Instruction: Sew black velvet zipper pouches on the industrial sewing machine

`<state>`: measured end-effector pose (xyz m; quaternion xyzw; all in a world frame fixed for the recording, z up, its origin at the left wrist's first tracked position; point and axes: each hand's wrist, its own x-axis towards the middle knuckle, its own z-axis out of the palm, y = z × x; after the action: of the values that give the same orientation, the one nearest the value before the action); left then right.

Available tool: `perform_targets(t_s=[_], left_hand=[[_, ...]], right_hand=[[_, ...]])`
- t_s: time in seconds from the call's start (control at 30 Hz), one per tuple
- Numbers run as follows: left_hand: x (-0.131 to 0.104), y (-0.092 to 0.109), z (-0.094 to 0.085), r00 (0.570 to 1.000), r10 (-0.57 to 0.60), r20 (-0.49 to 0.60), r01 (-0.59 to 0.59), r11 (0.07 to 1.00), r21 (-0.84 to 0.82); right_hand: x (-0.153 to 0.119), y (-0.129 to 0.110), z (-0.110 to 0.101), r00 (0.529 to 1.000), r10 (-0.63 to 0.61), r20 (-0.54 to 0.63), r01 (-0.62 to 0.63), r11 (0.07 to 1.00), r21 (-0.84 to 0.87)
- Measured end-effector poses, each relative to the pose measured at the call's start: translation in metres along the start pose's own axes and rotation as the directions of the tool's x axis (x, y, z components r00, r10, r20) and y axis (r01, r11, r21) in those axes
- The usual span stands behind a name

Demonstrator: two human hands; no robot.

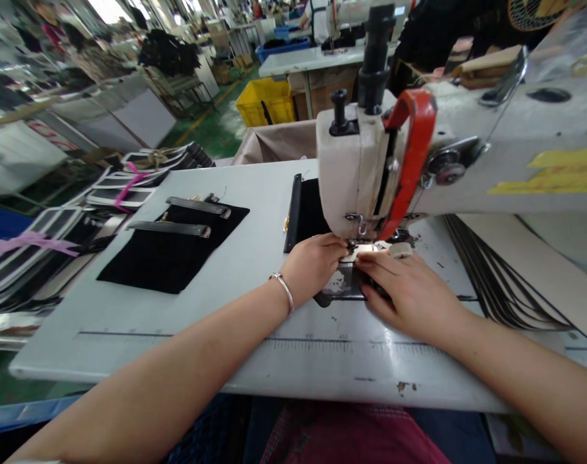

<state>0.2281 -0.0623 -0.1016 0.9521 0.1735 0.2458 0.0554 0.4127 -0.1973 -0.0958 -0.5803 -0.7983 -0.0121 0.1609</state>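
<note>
My left hand, with a silver bangle at its wrist, is beside the presser foot of the sewing machine. Its fingers are bent and pressed together at the near edge of a black fabric piece. That piece has a dark strip along its left side and runs behind the machine head. My right hand lies low at the right of the foot, fingers stretched forward, thumb apart; a pale band wraps one finger. The fingertips nearly meet at the needle, where the work is mostly hidden.
Another black fabric piece with two dark straps lies on the left of the table. Flat dark-edged panels are stacked at right. Tied bundles stand beyond the left edge. A yellow crate is behind.
</note>
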Motion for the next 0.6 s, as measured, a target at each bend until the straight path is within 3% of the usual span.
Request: perform_targets(t_s=[0.43, 0.5, 0.6], left_hand=[[-0.005, -0.002, 0.001, 0.999, 0.015, 0.031, -0.013, 0.998, -0.055], [-0.004, -0.004, 0.001, 0.999, 0.021, 0.031, -0.020, 0.999, -0.049], [-0.002, -0.006, 0.000, 0.998, 0.040, 0.037, -0.039, 0.998, -0.040]], right_hand=[[-0.002, -0.007, 0.001, 1.000, 0.000, -0.021, 0.001, 0.999, 0.054], [-0.005, -0.007, -0.010, 1.000, -0.015, -0.014, 0.016, 0.998, 0.057], [-0.026, 0.001, -0.045, 0.997, 0.005, -0.078, -0.003, 1.000, 0.028]])
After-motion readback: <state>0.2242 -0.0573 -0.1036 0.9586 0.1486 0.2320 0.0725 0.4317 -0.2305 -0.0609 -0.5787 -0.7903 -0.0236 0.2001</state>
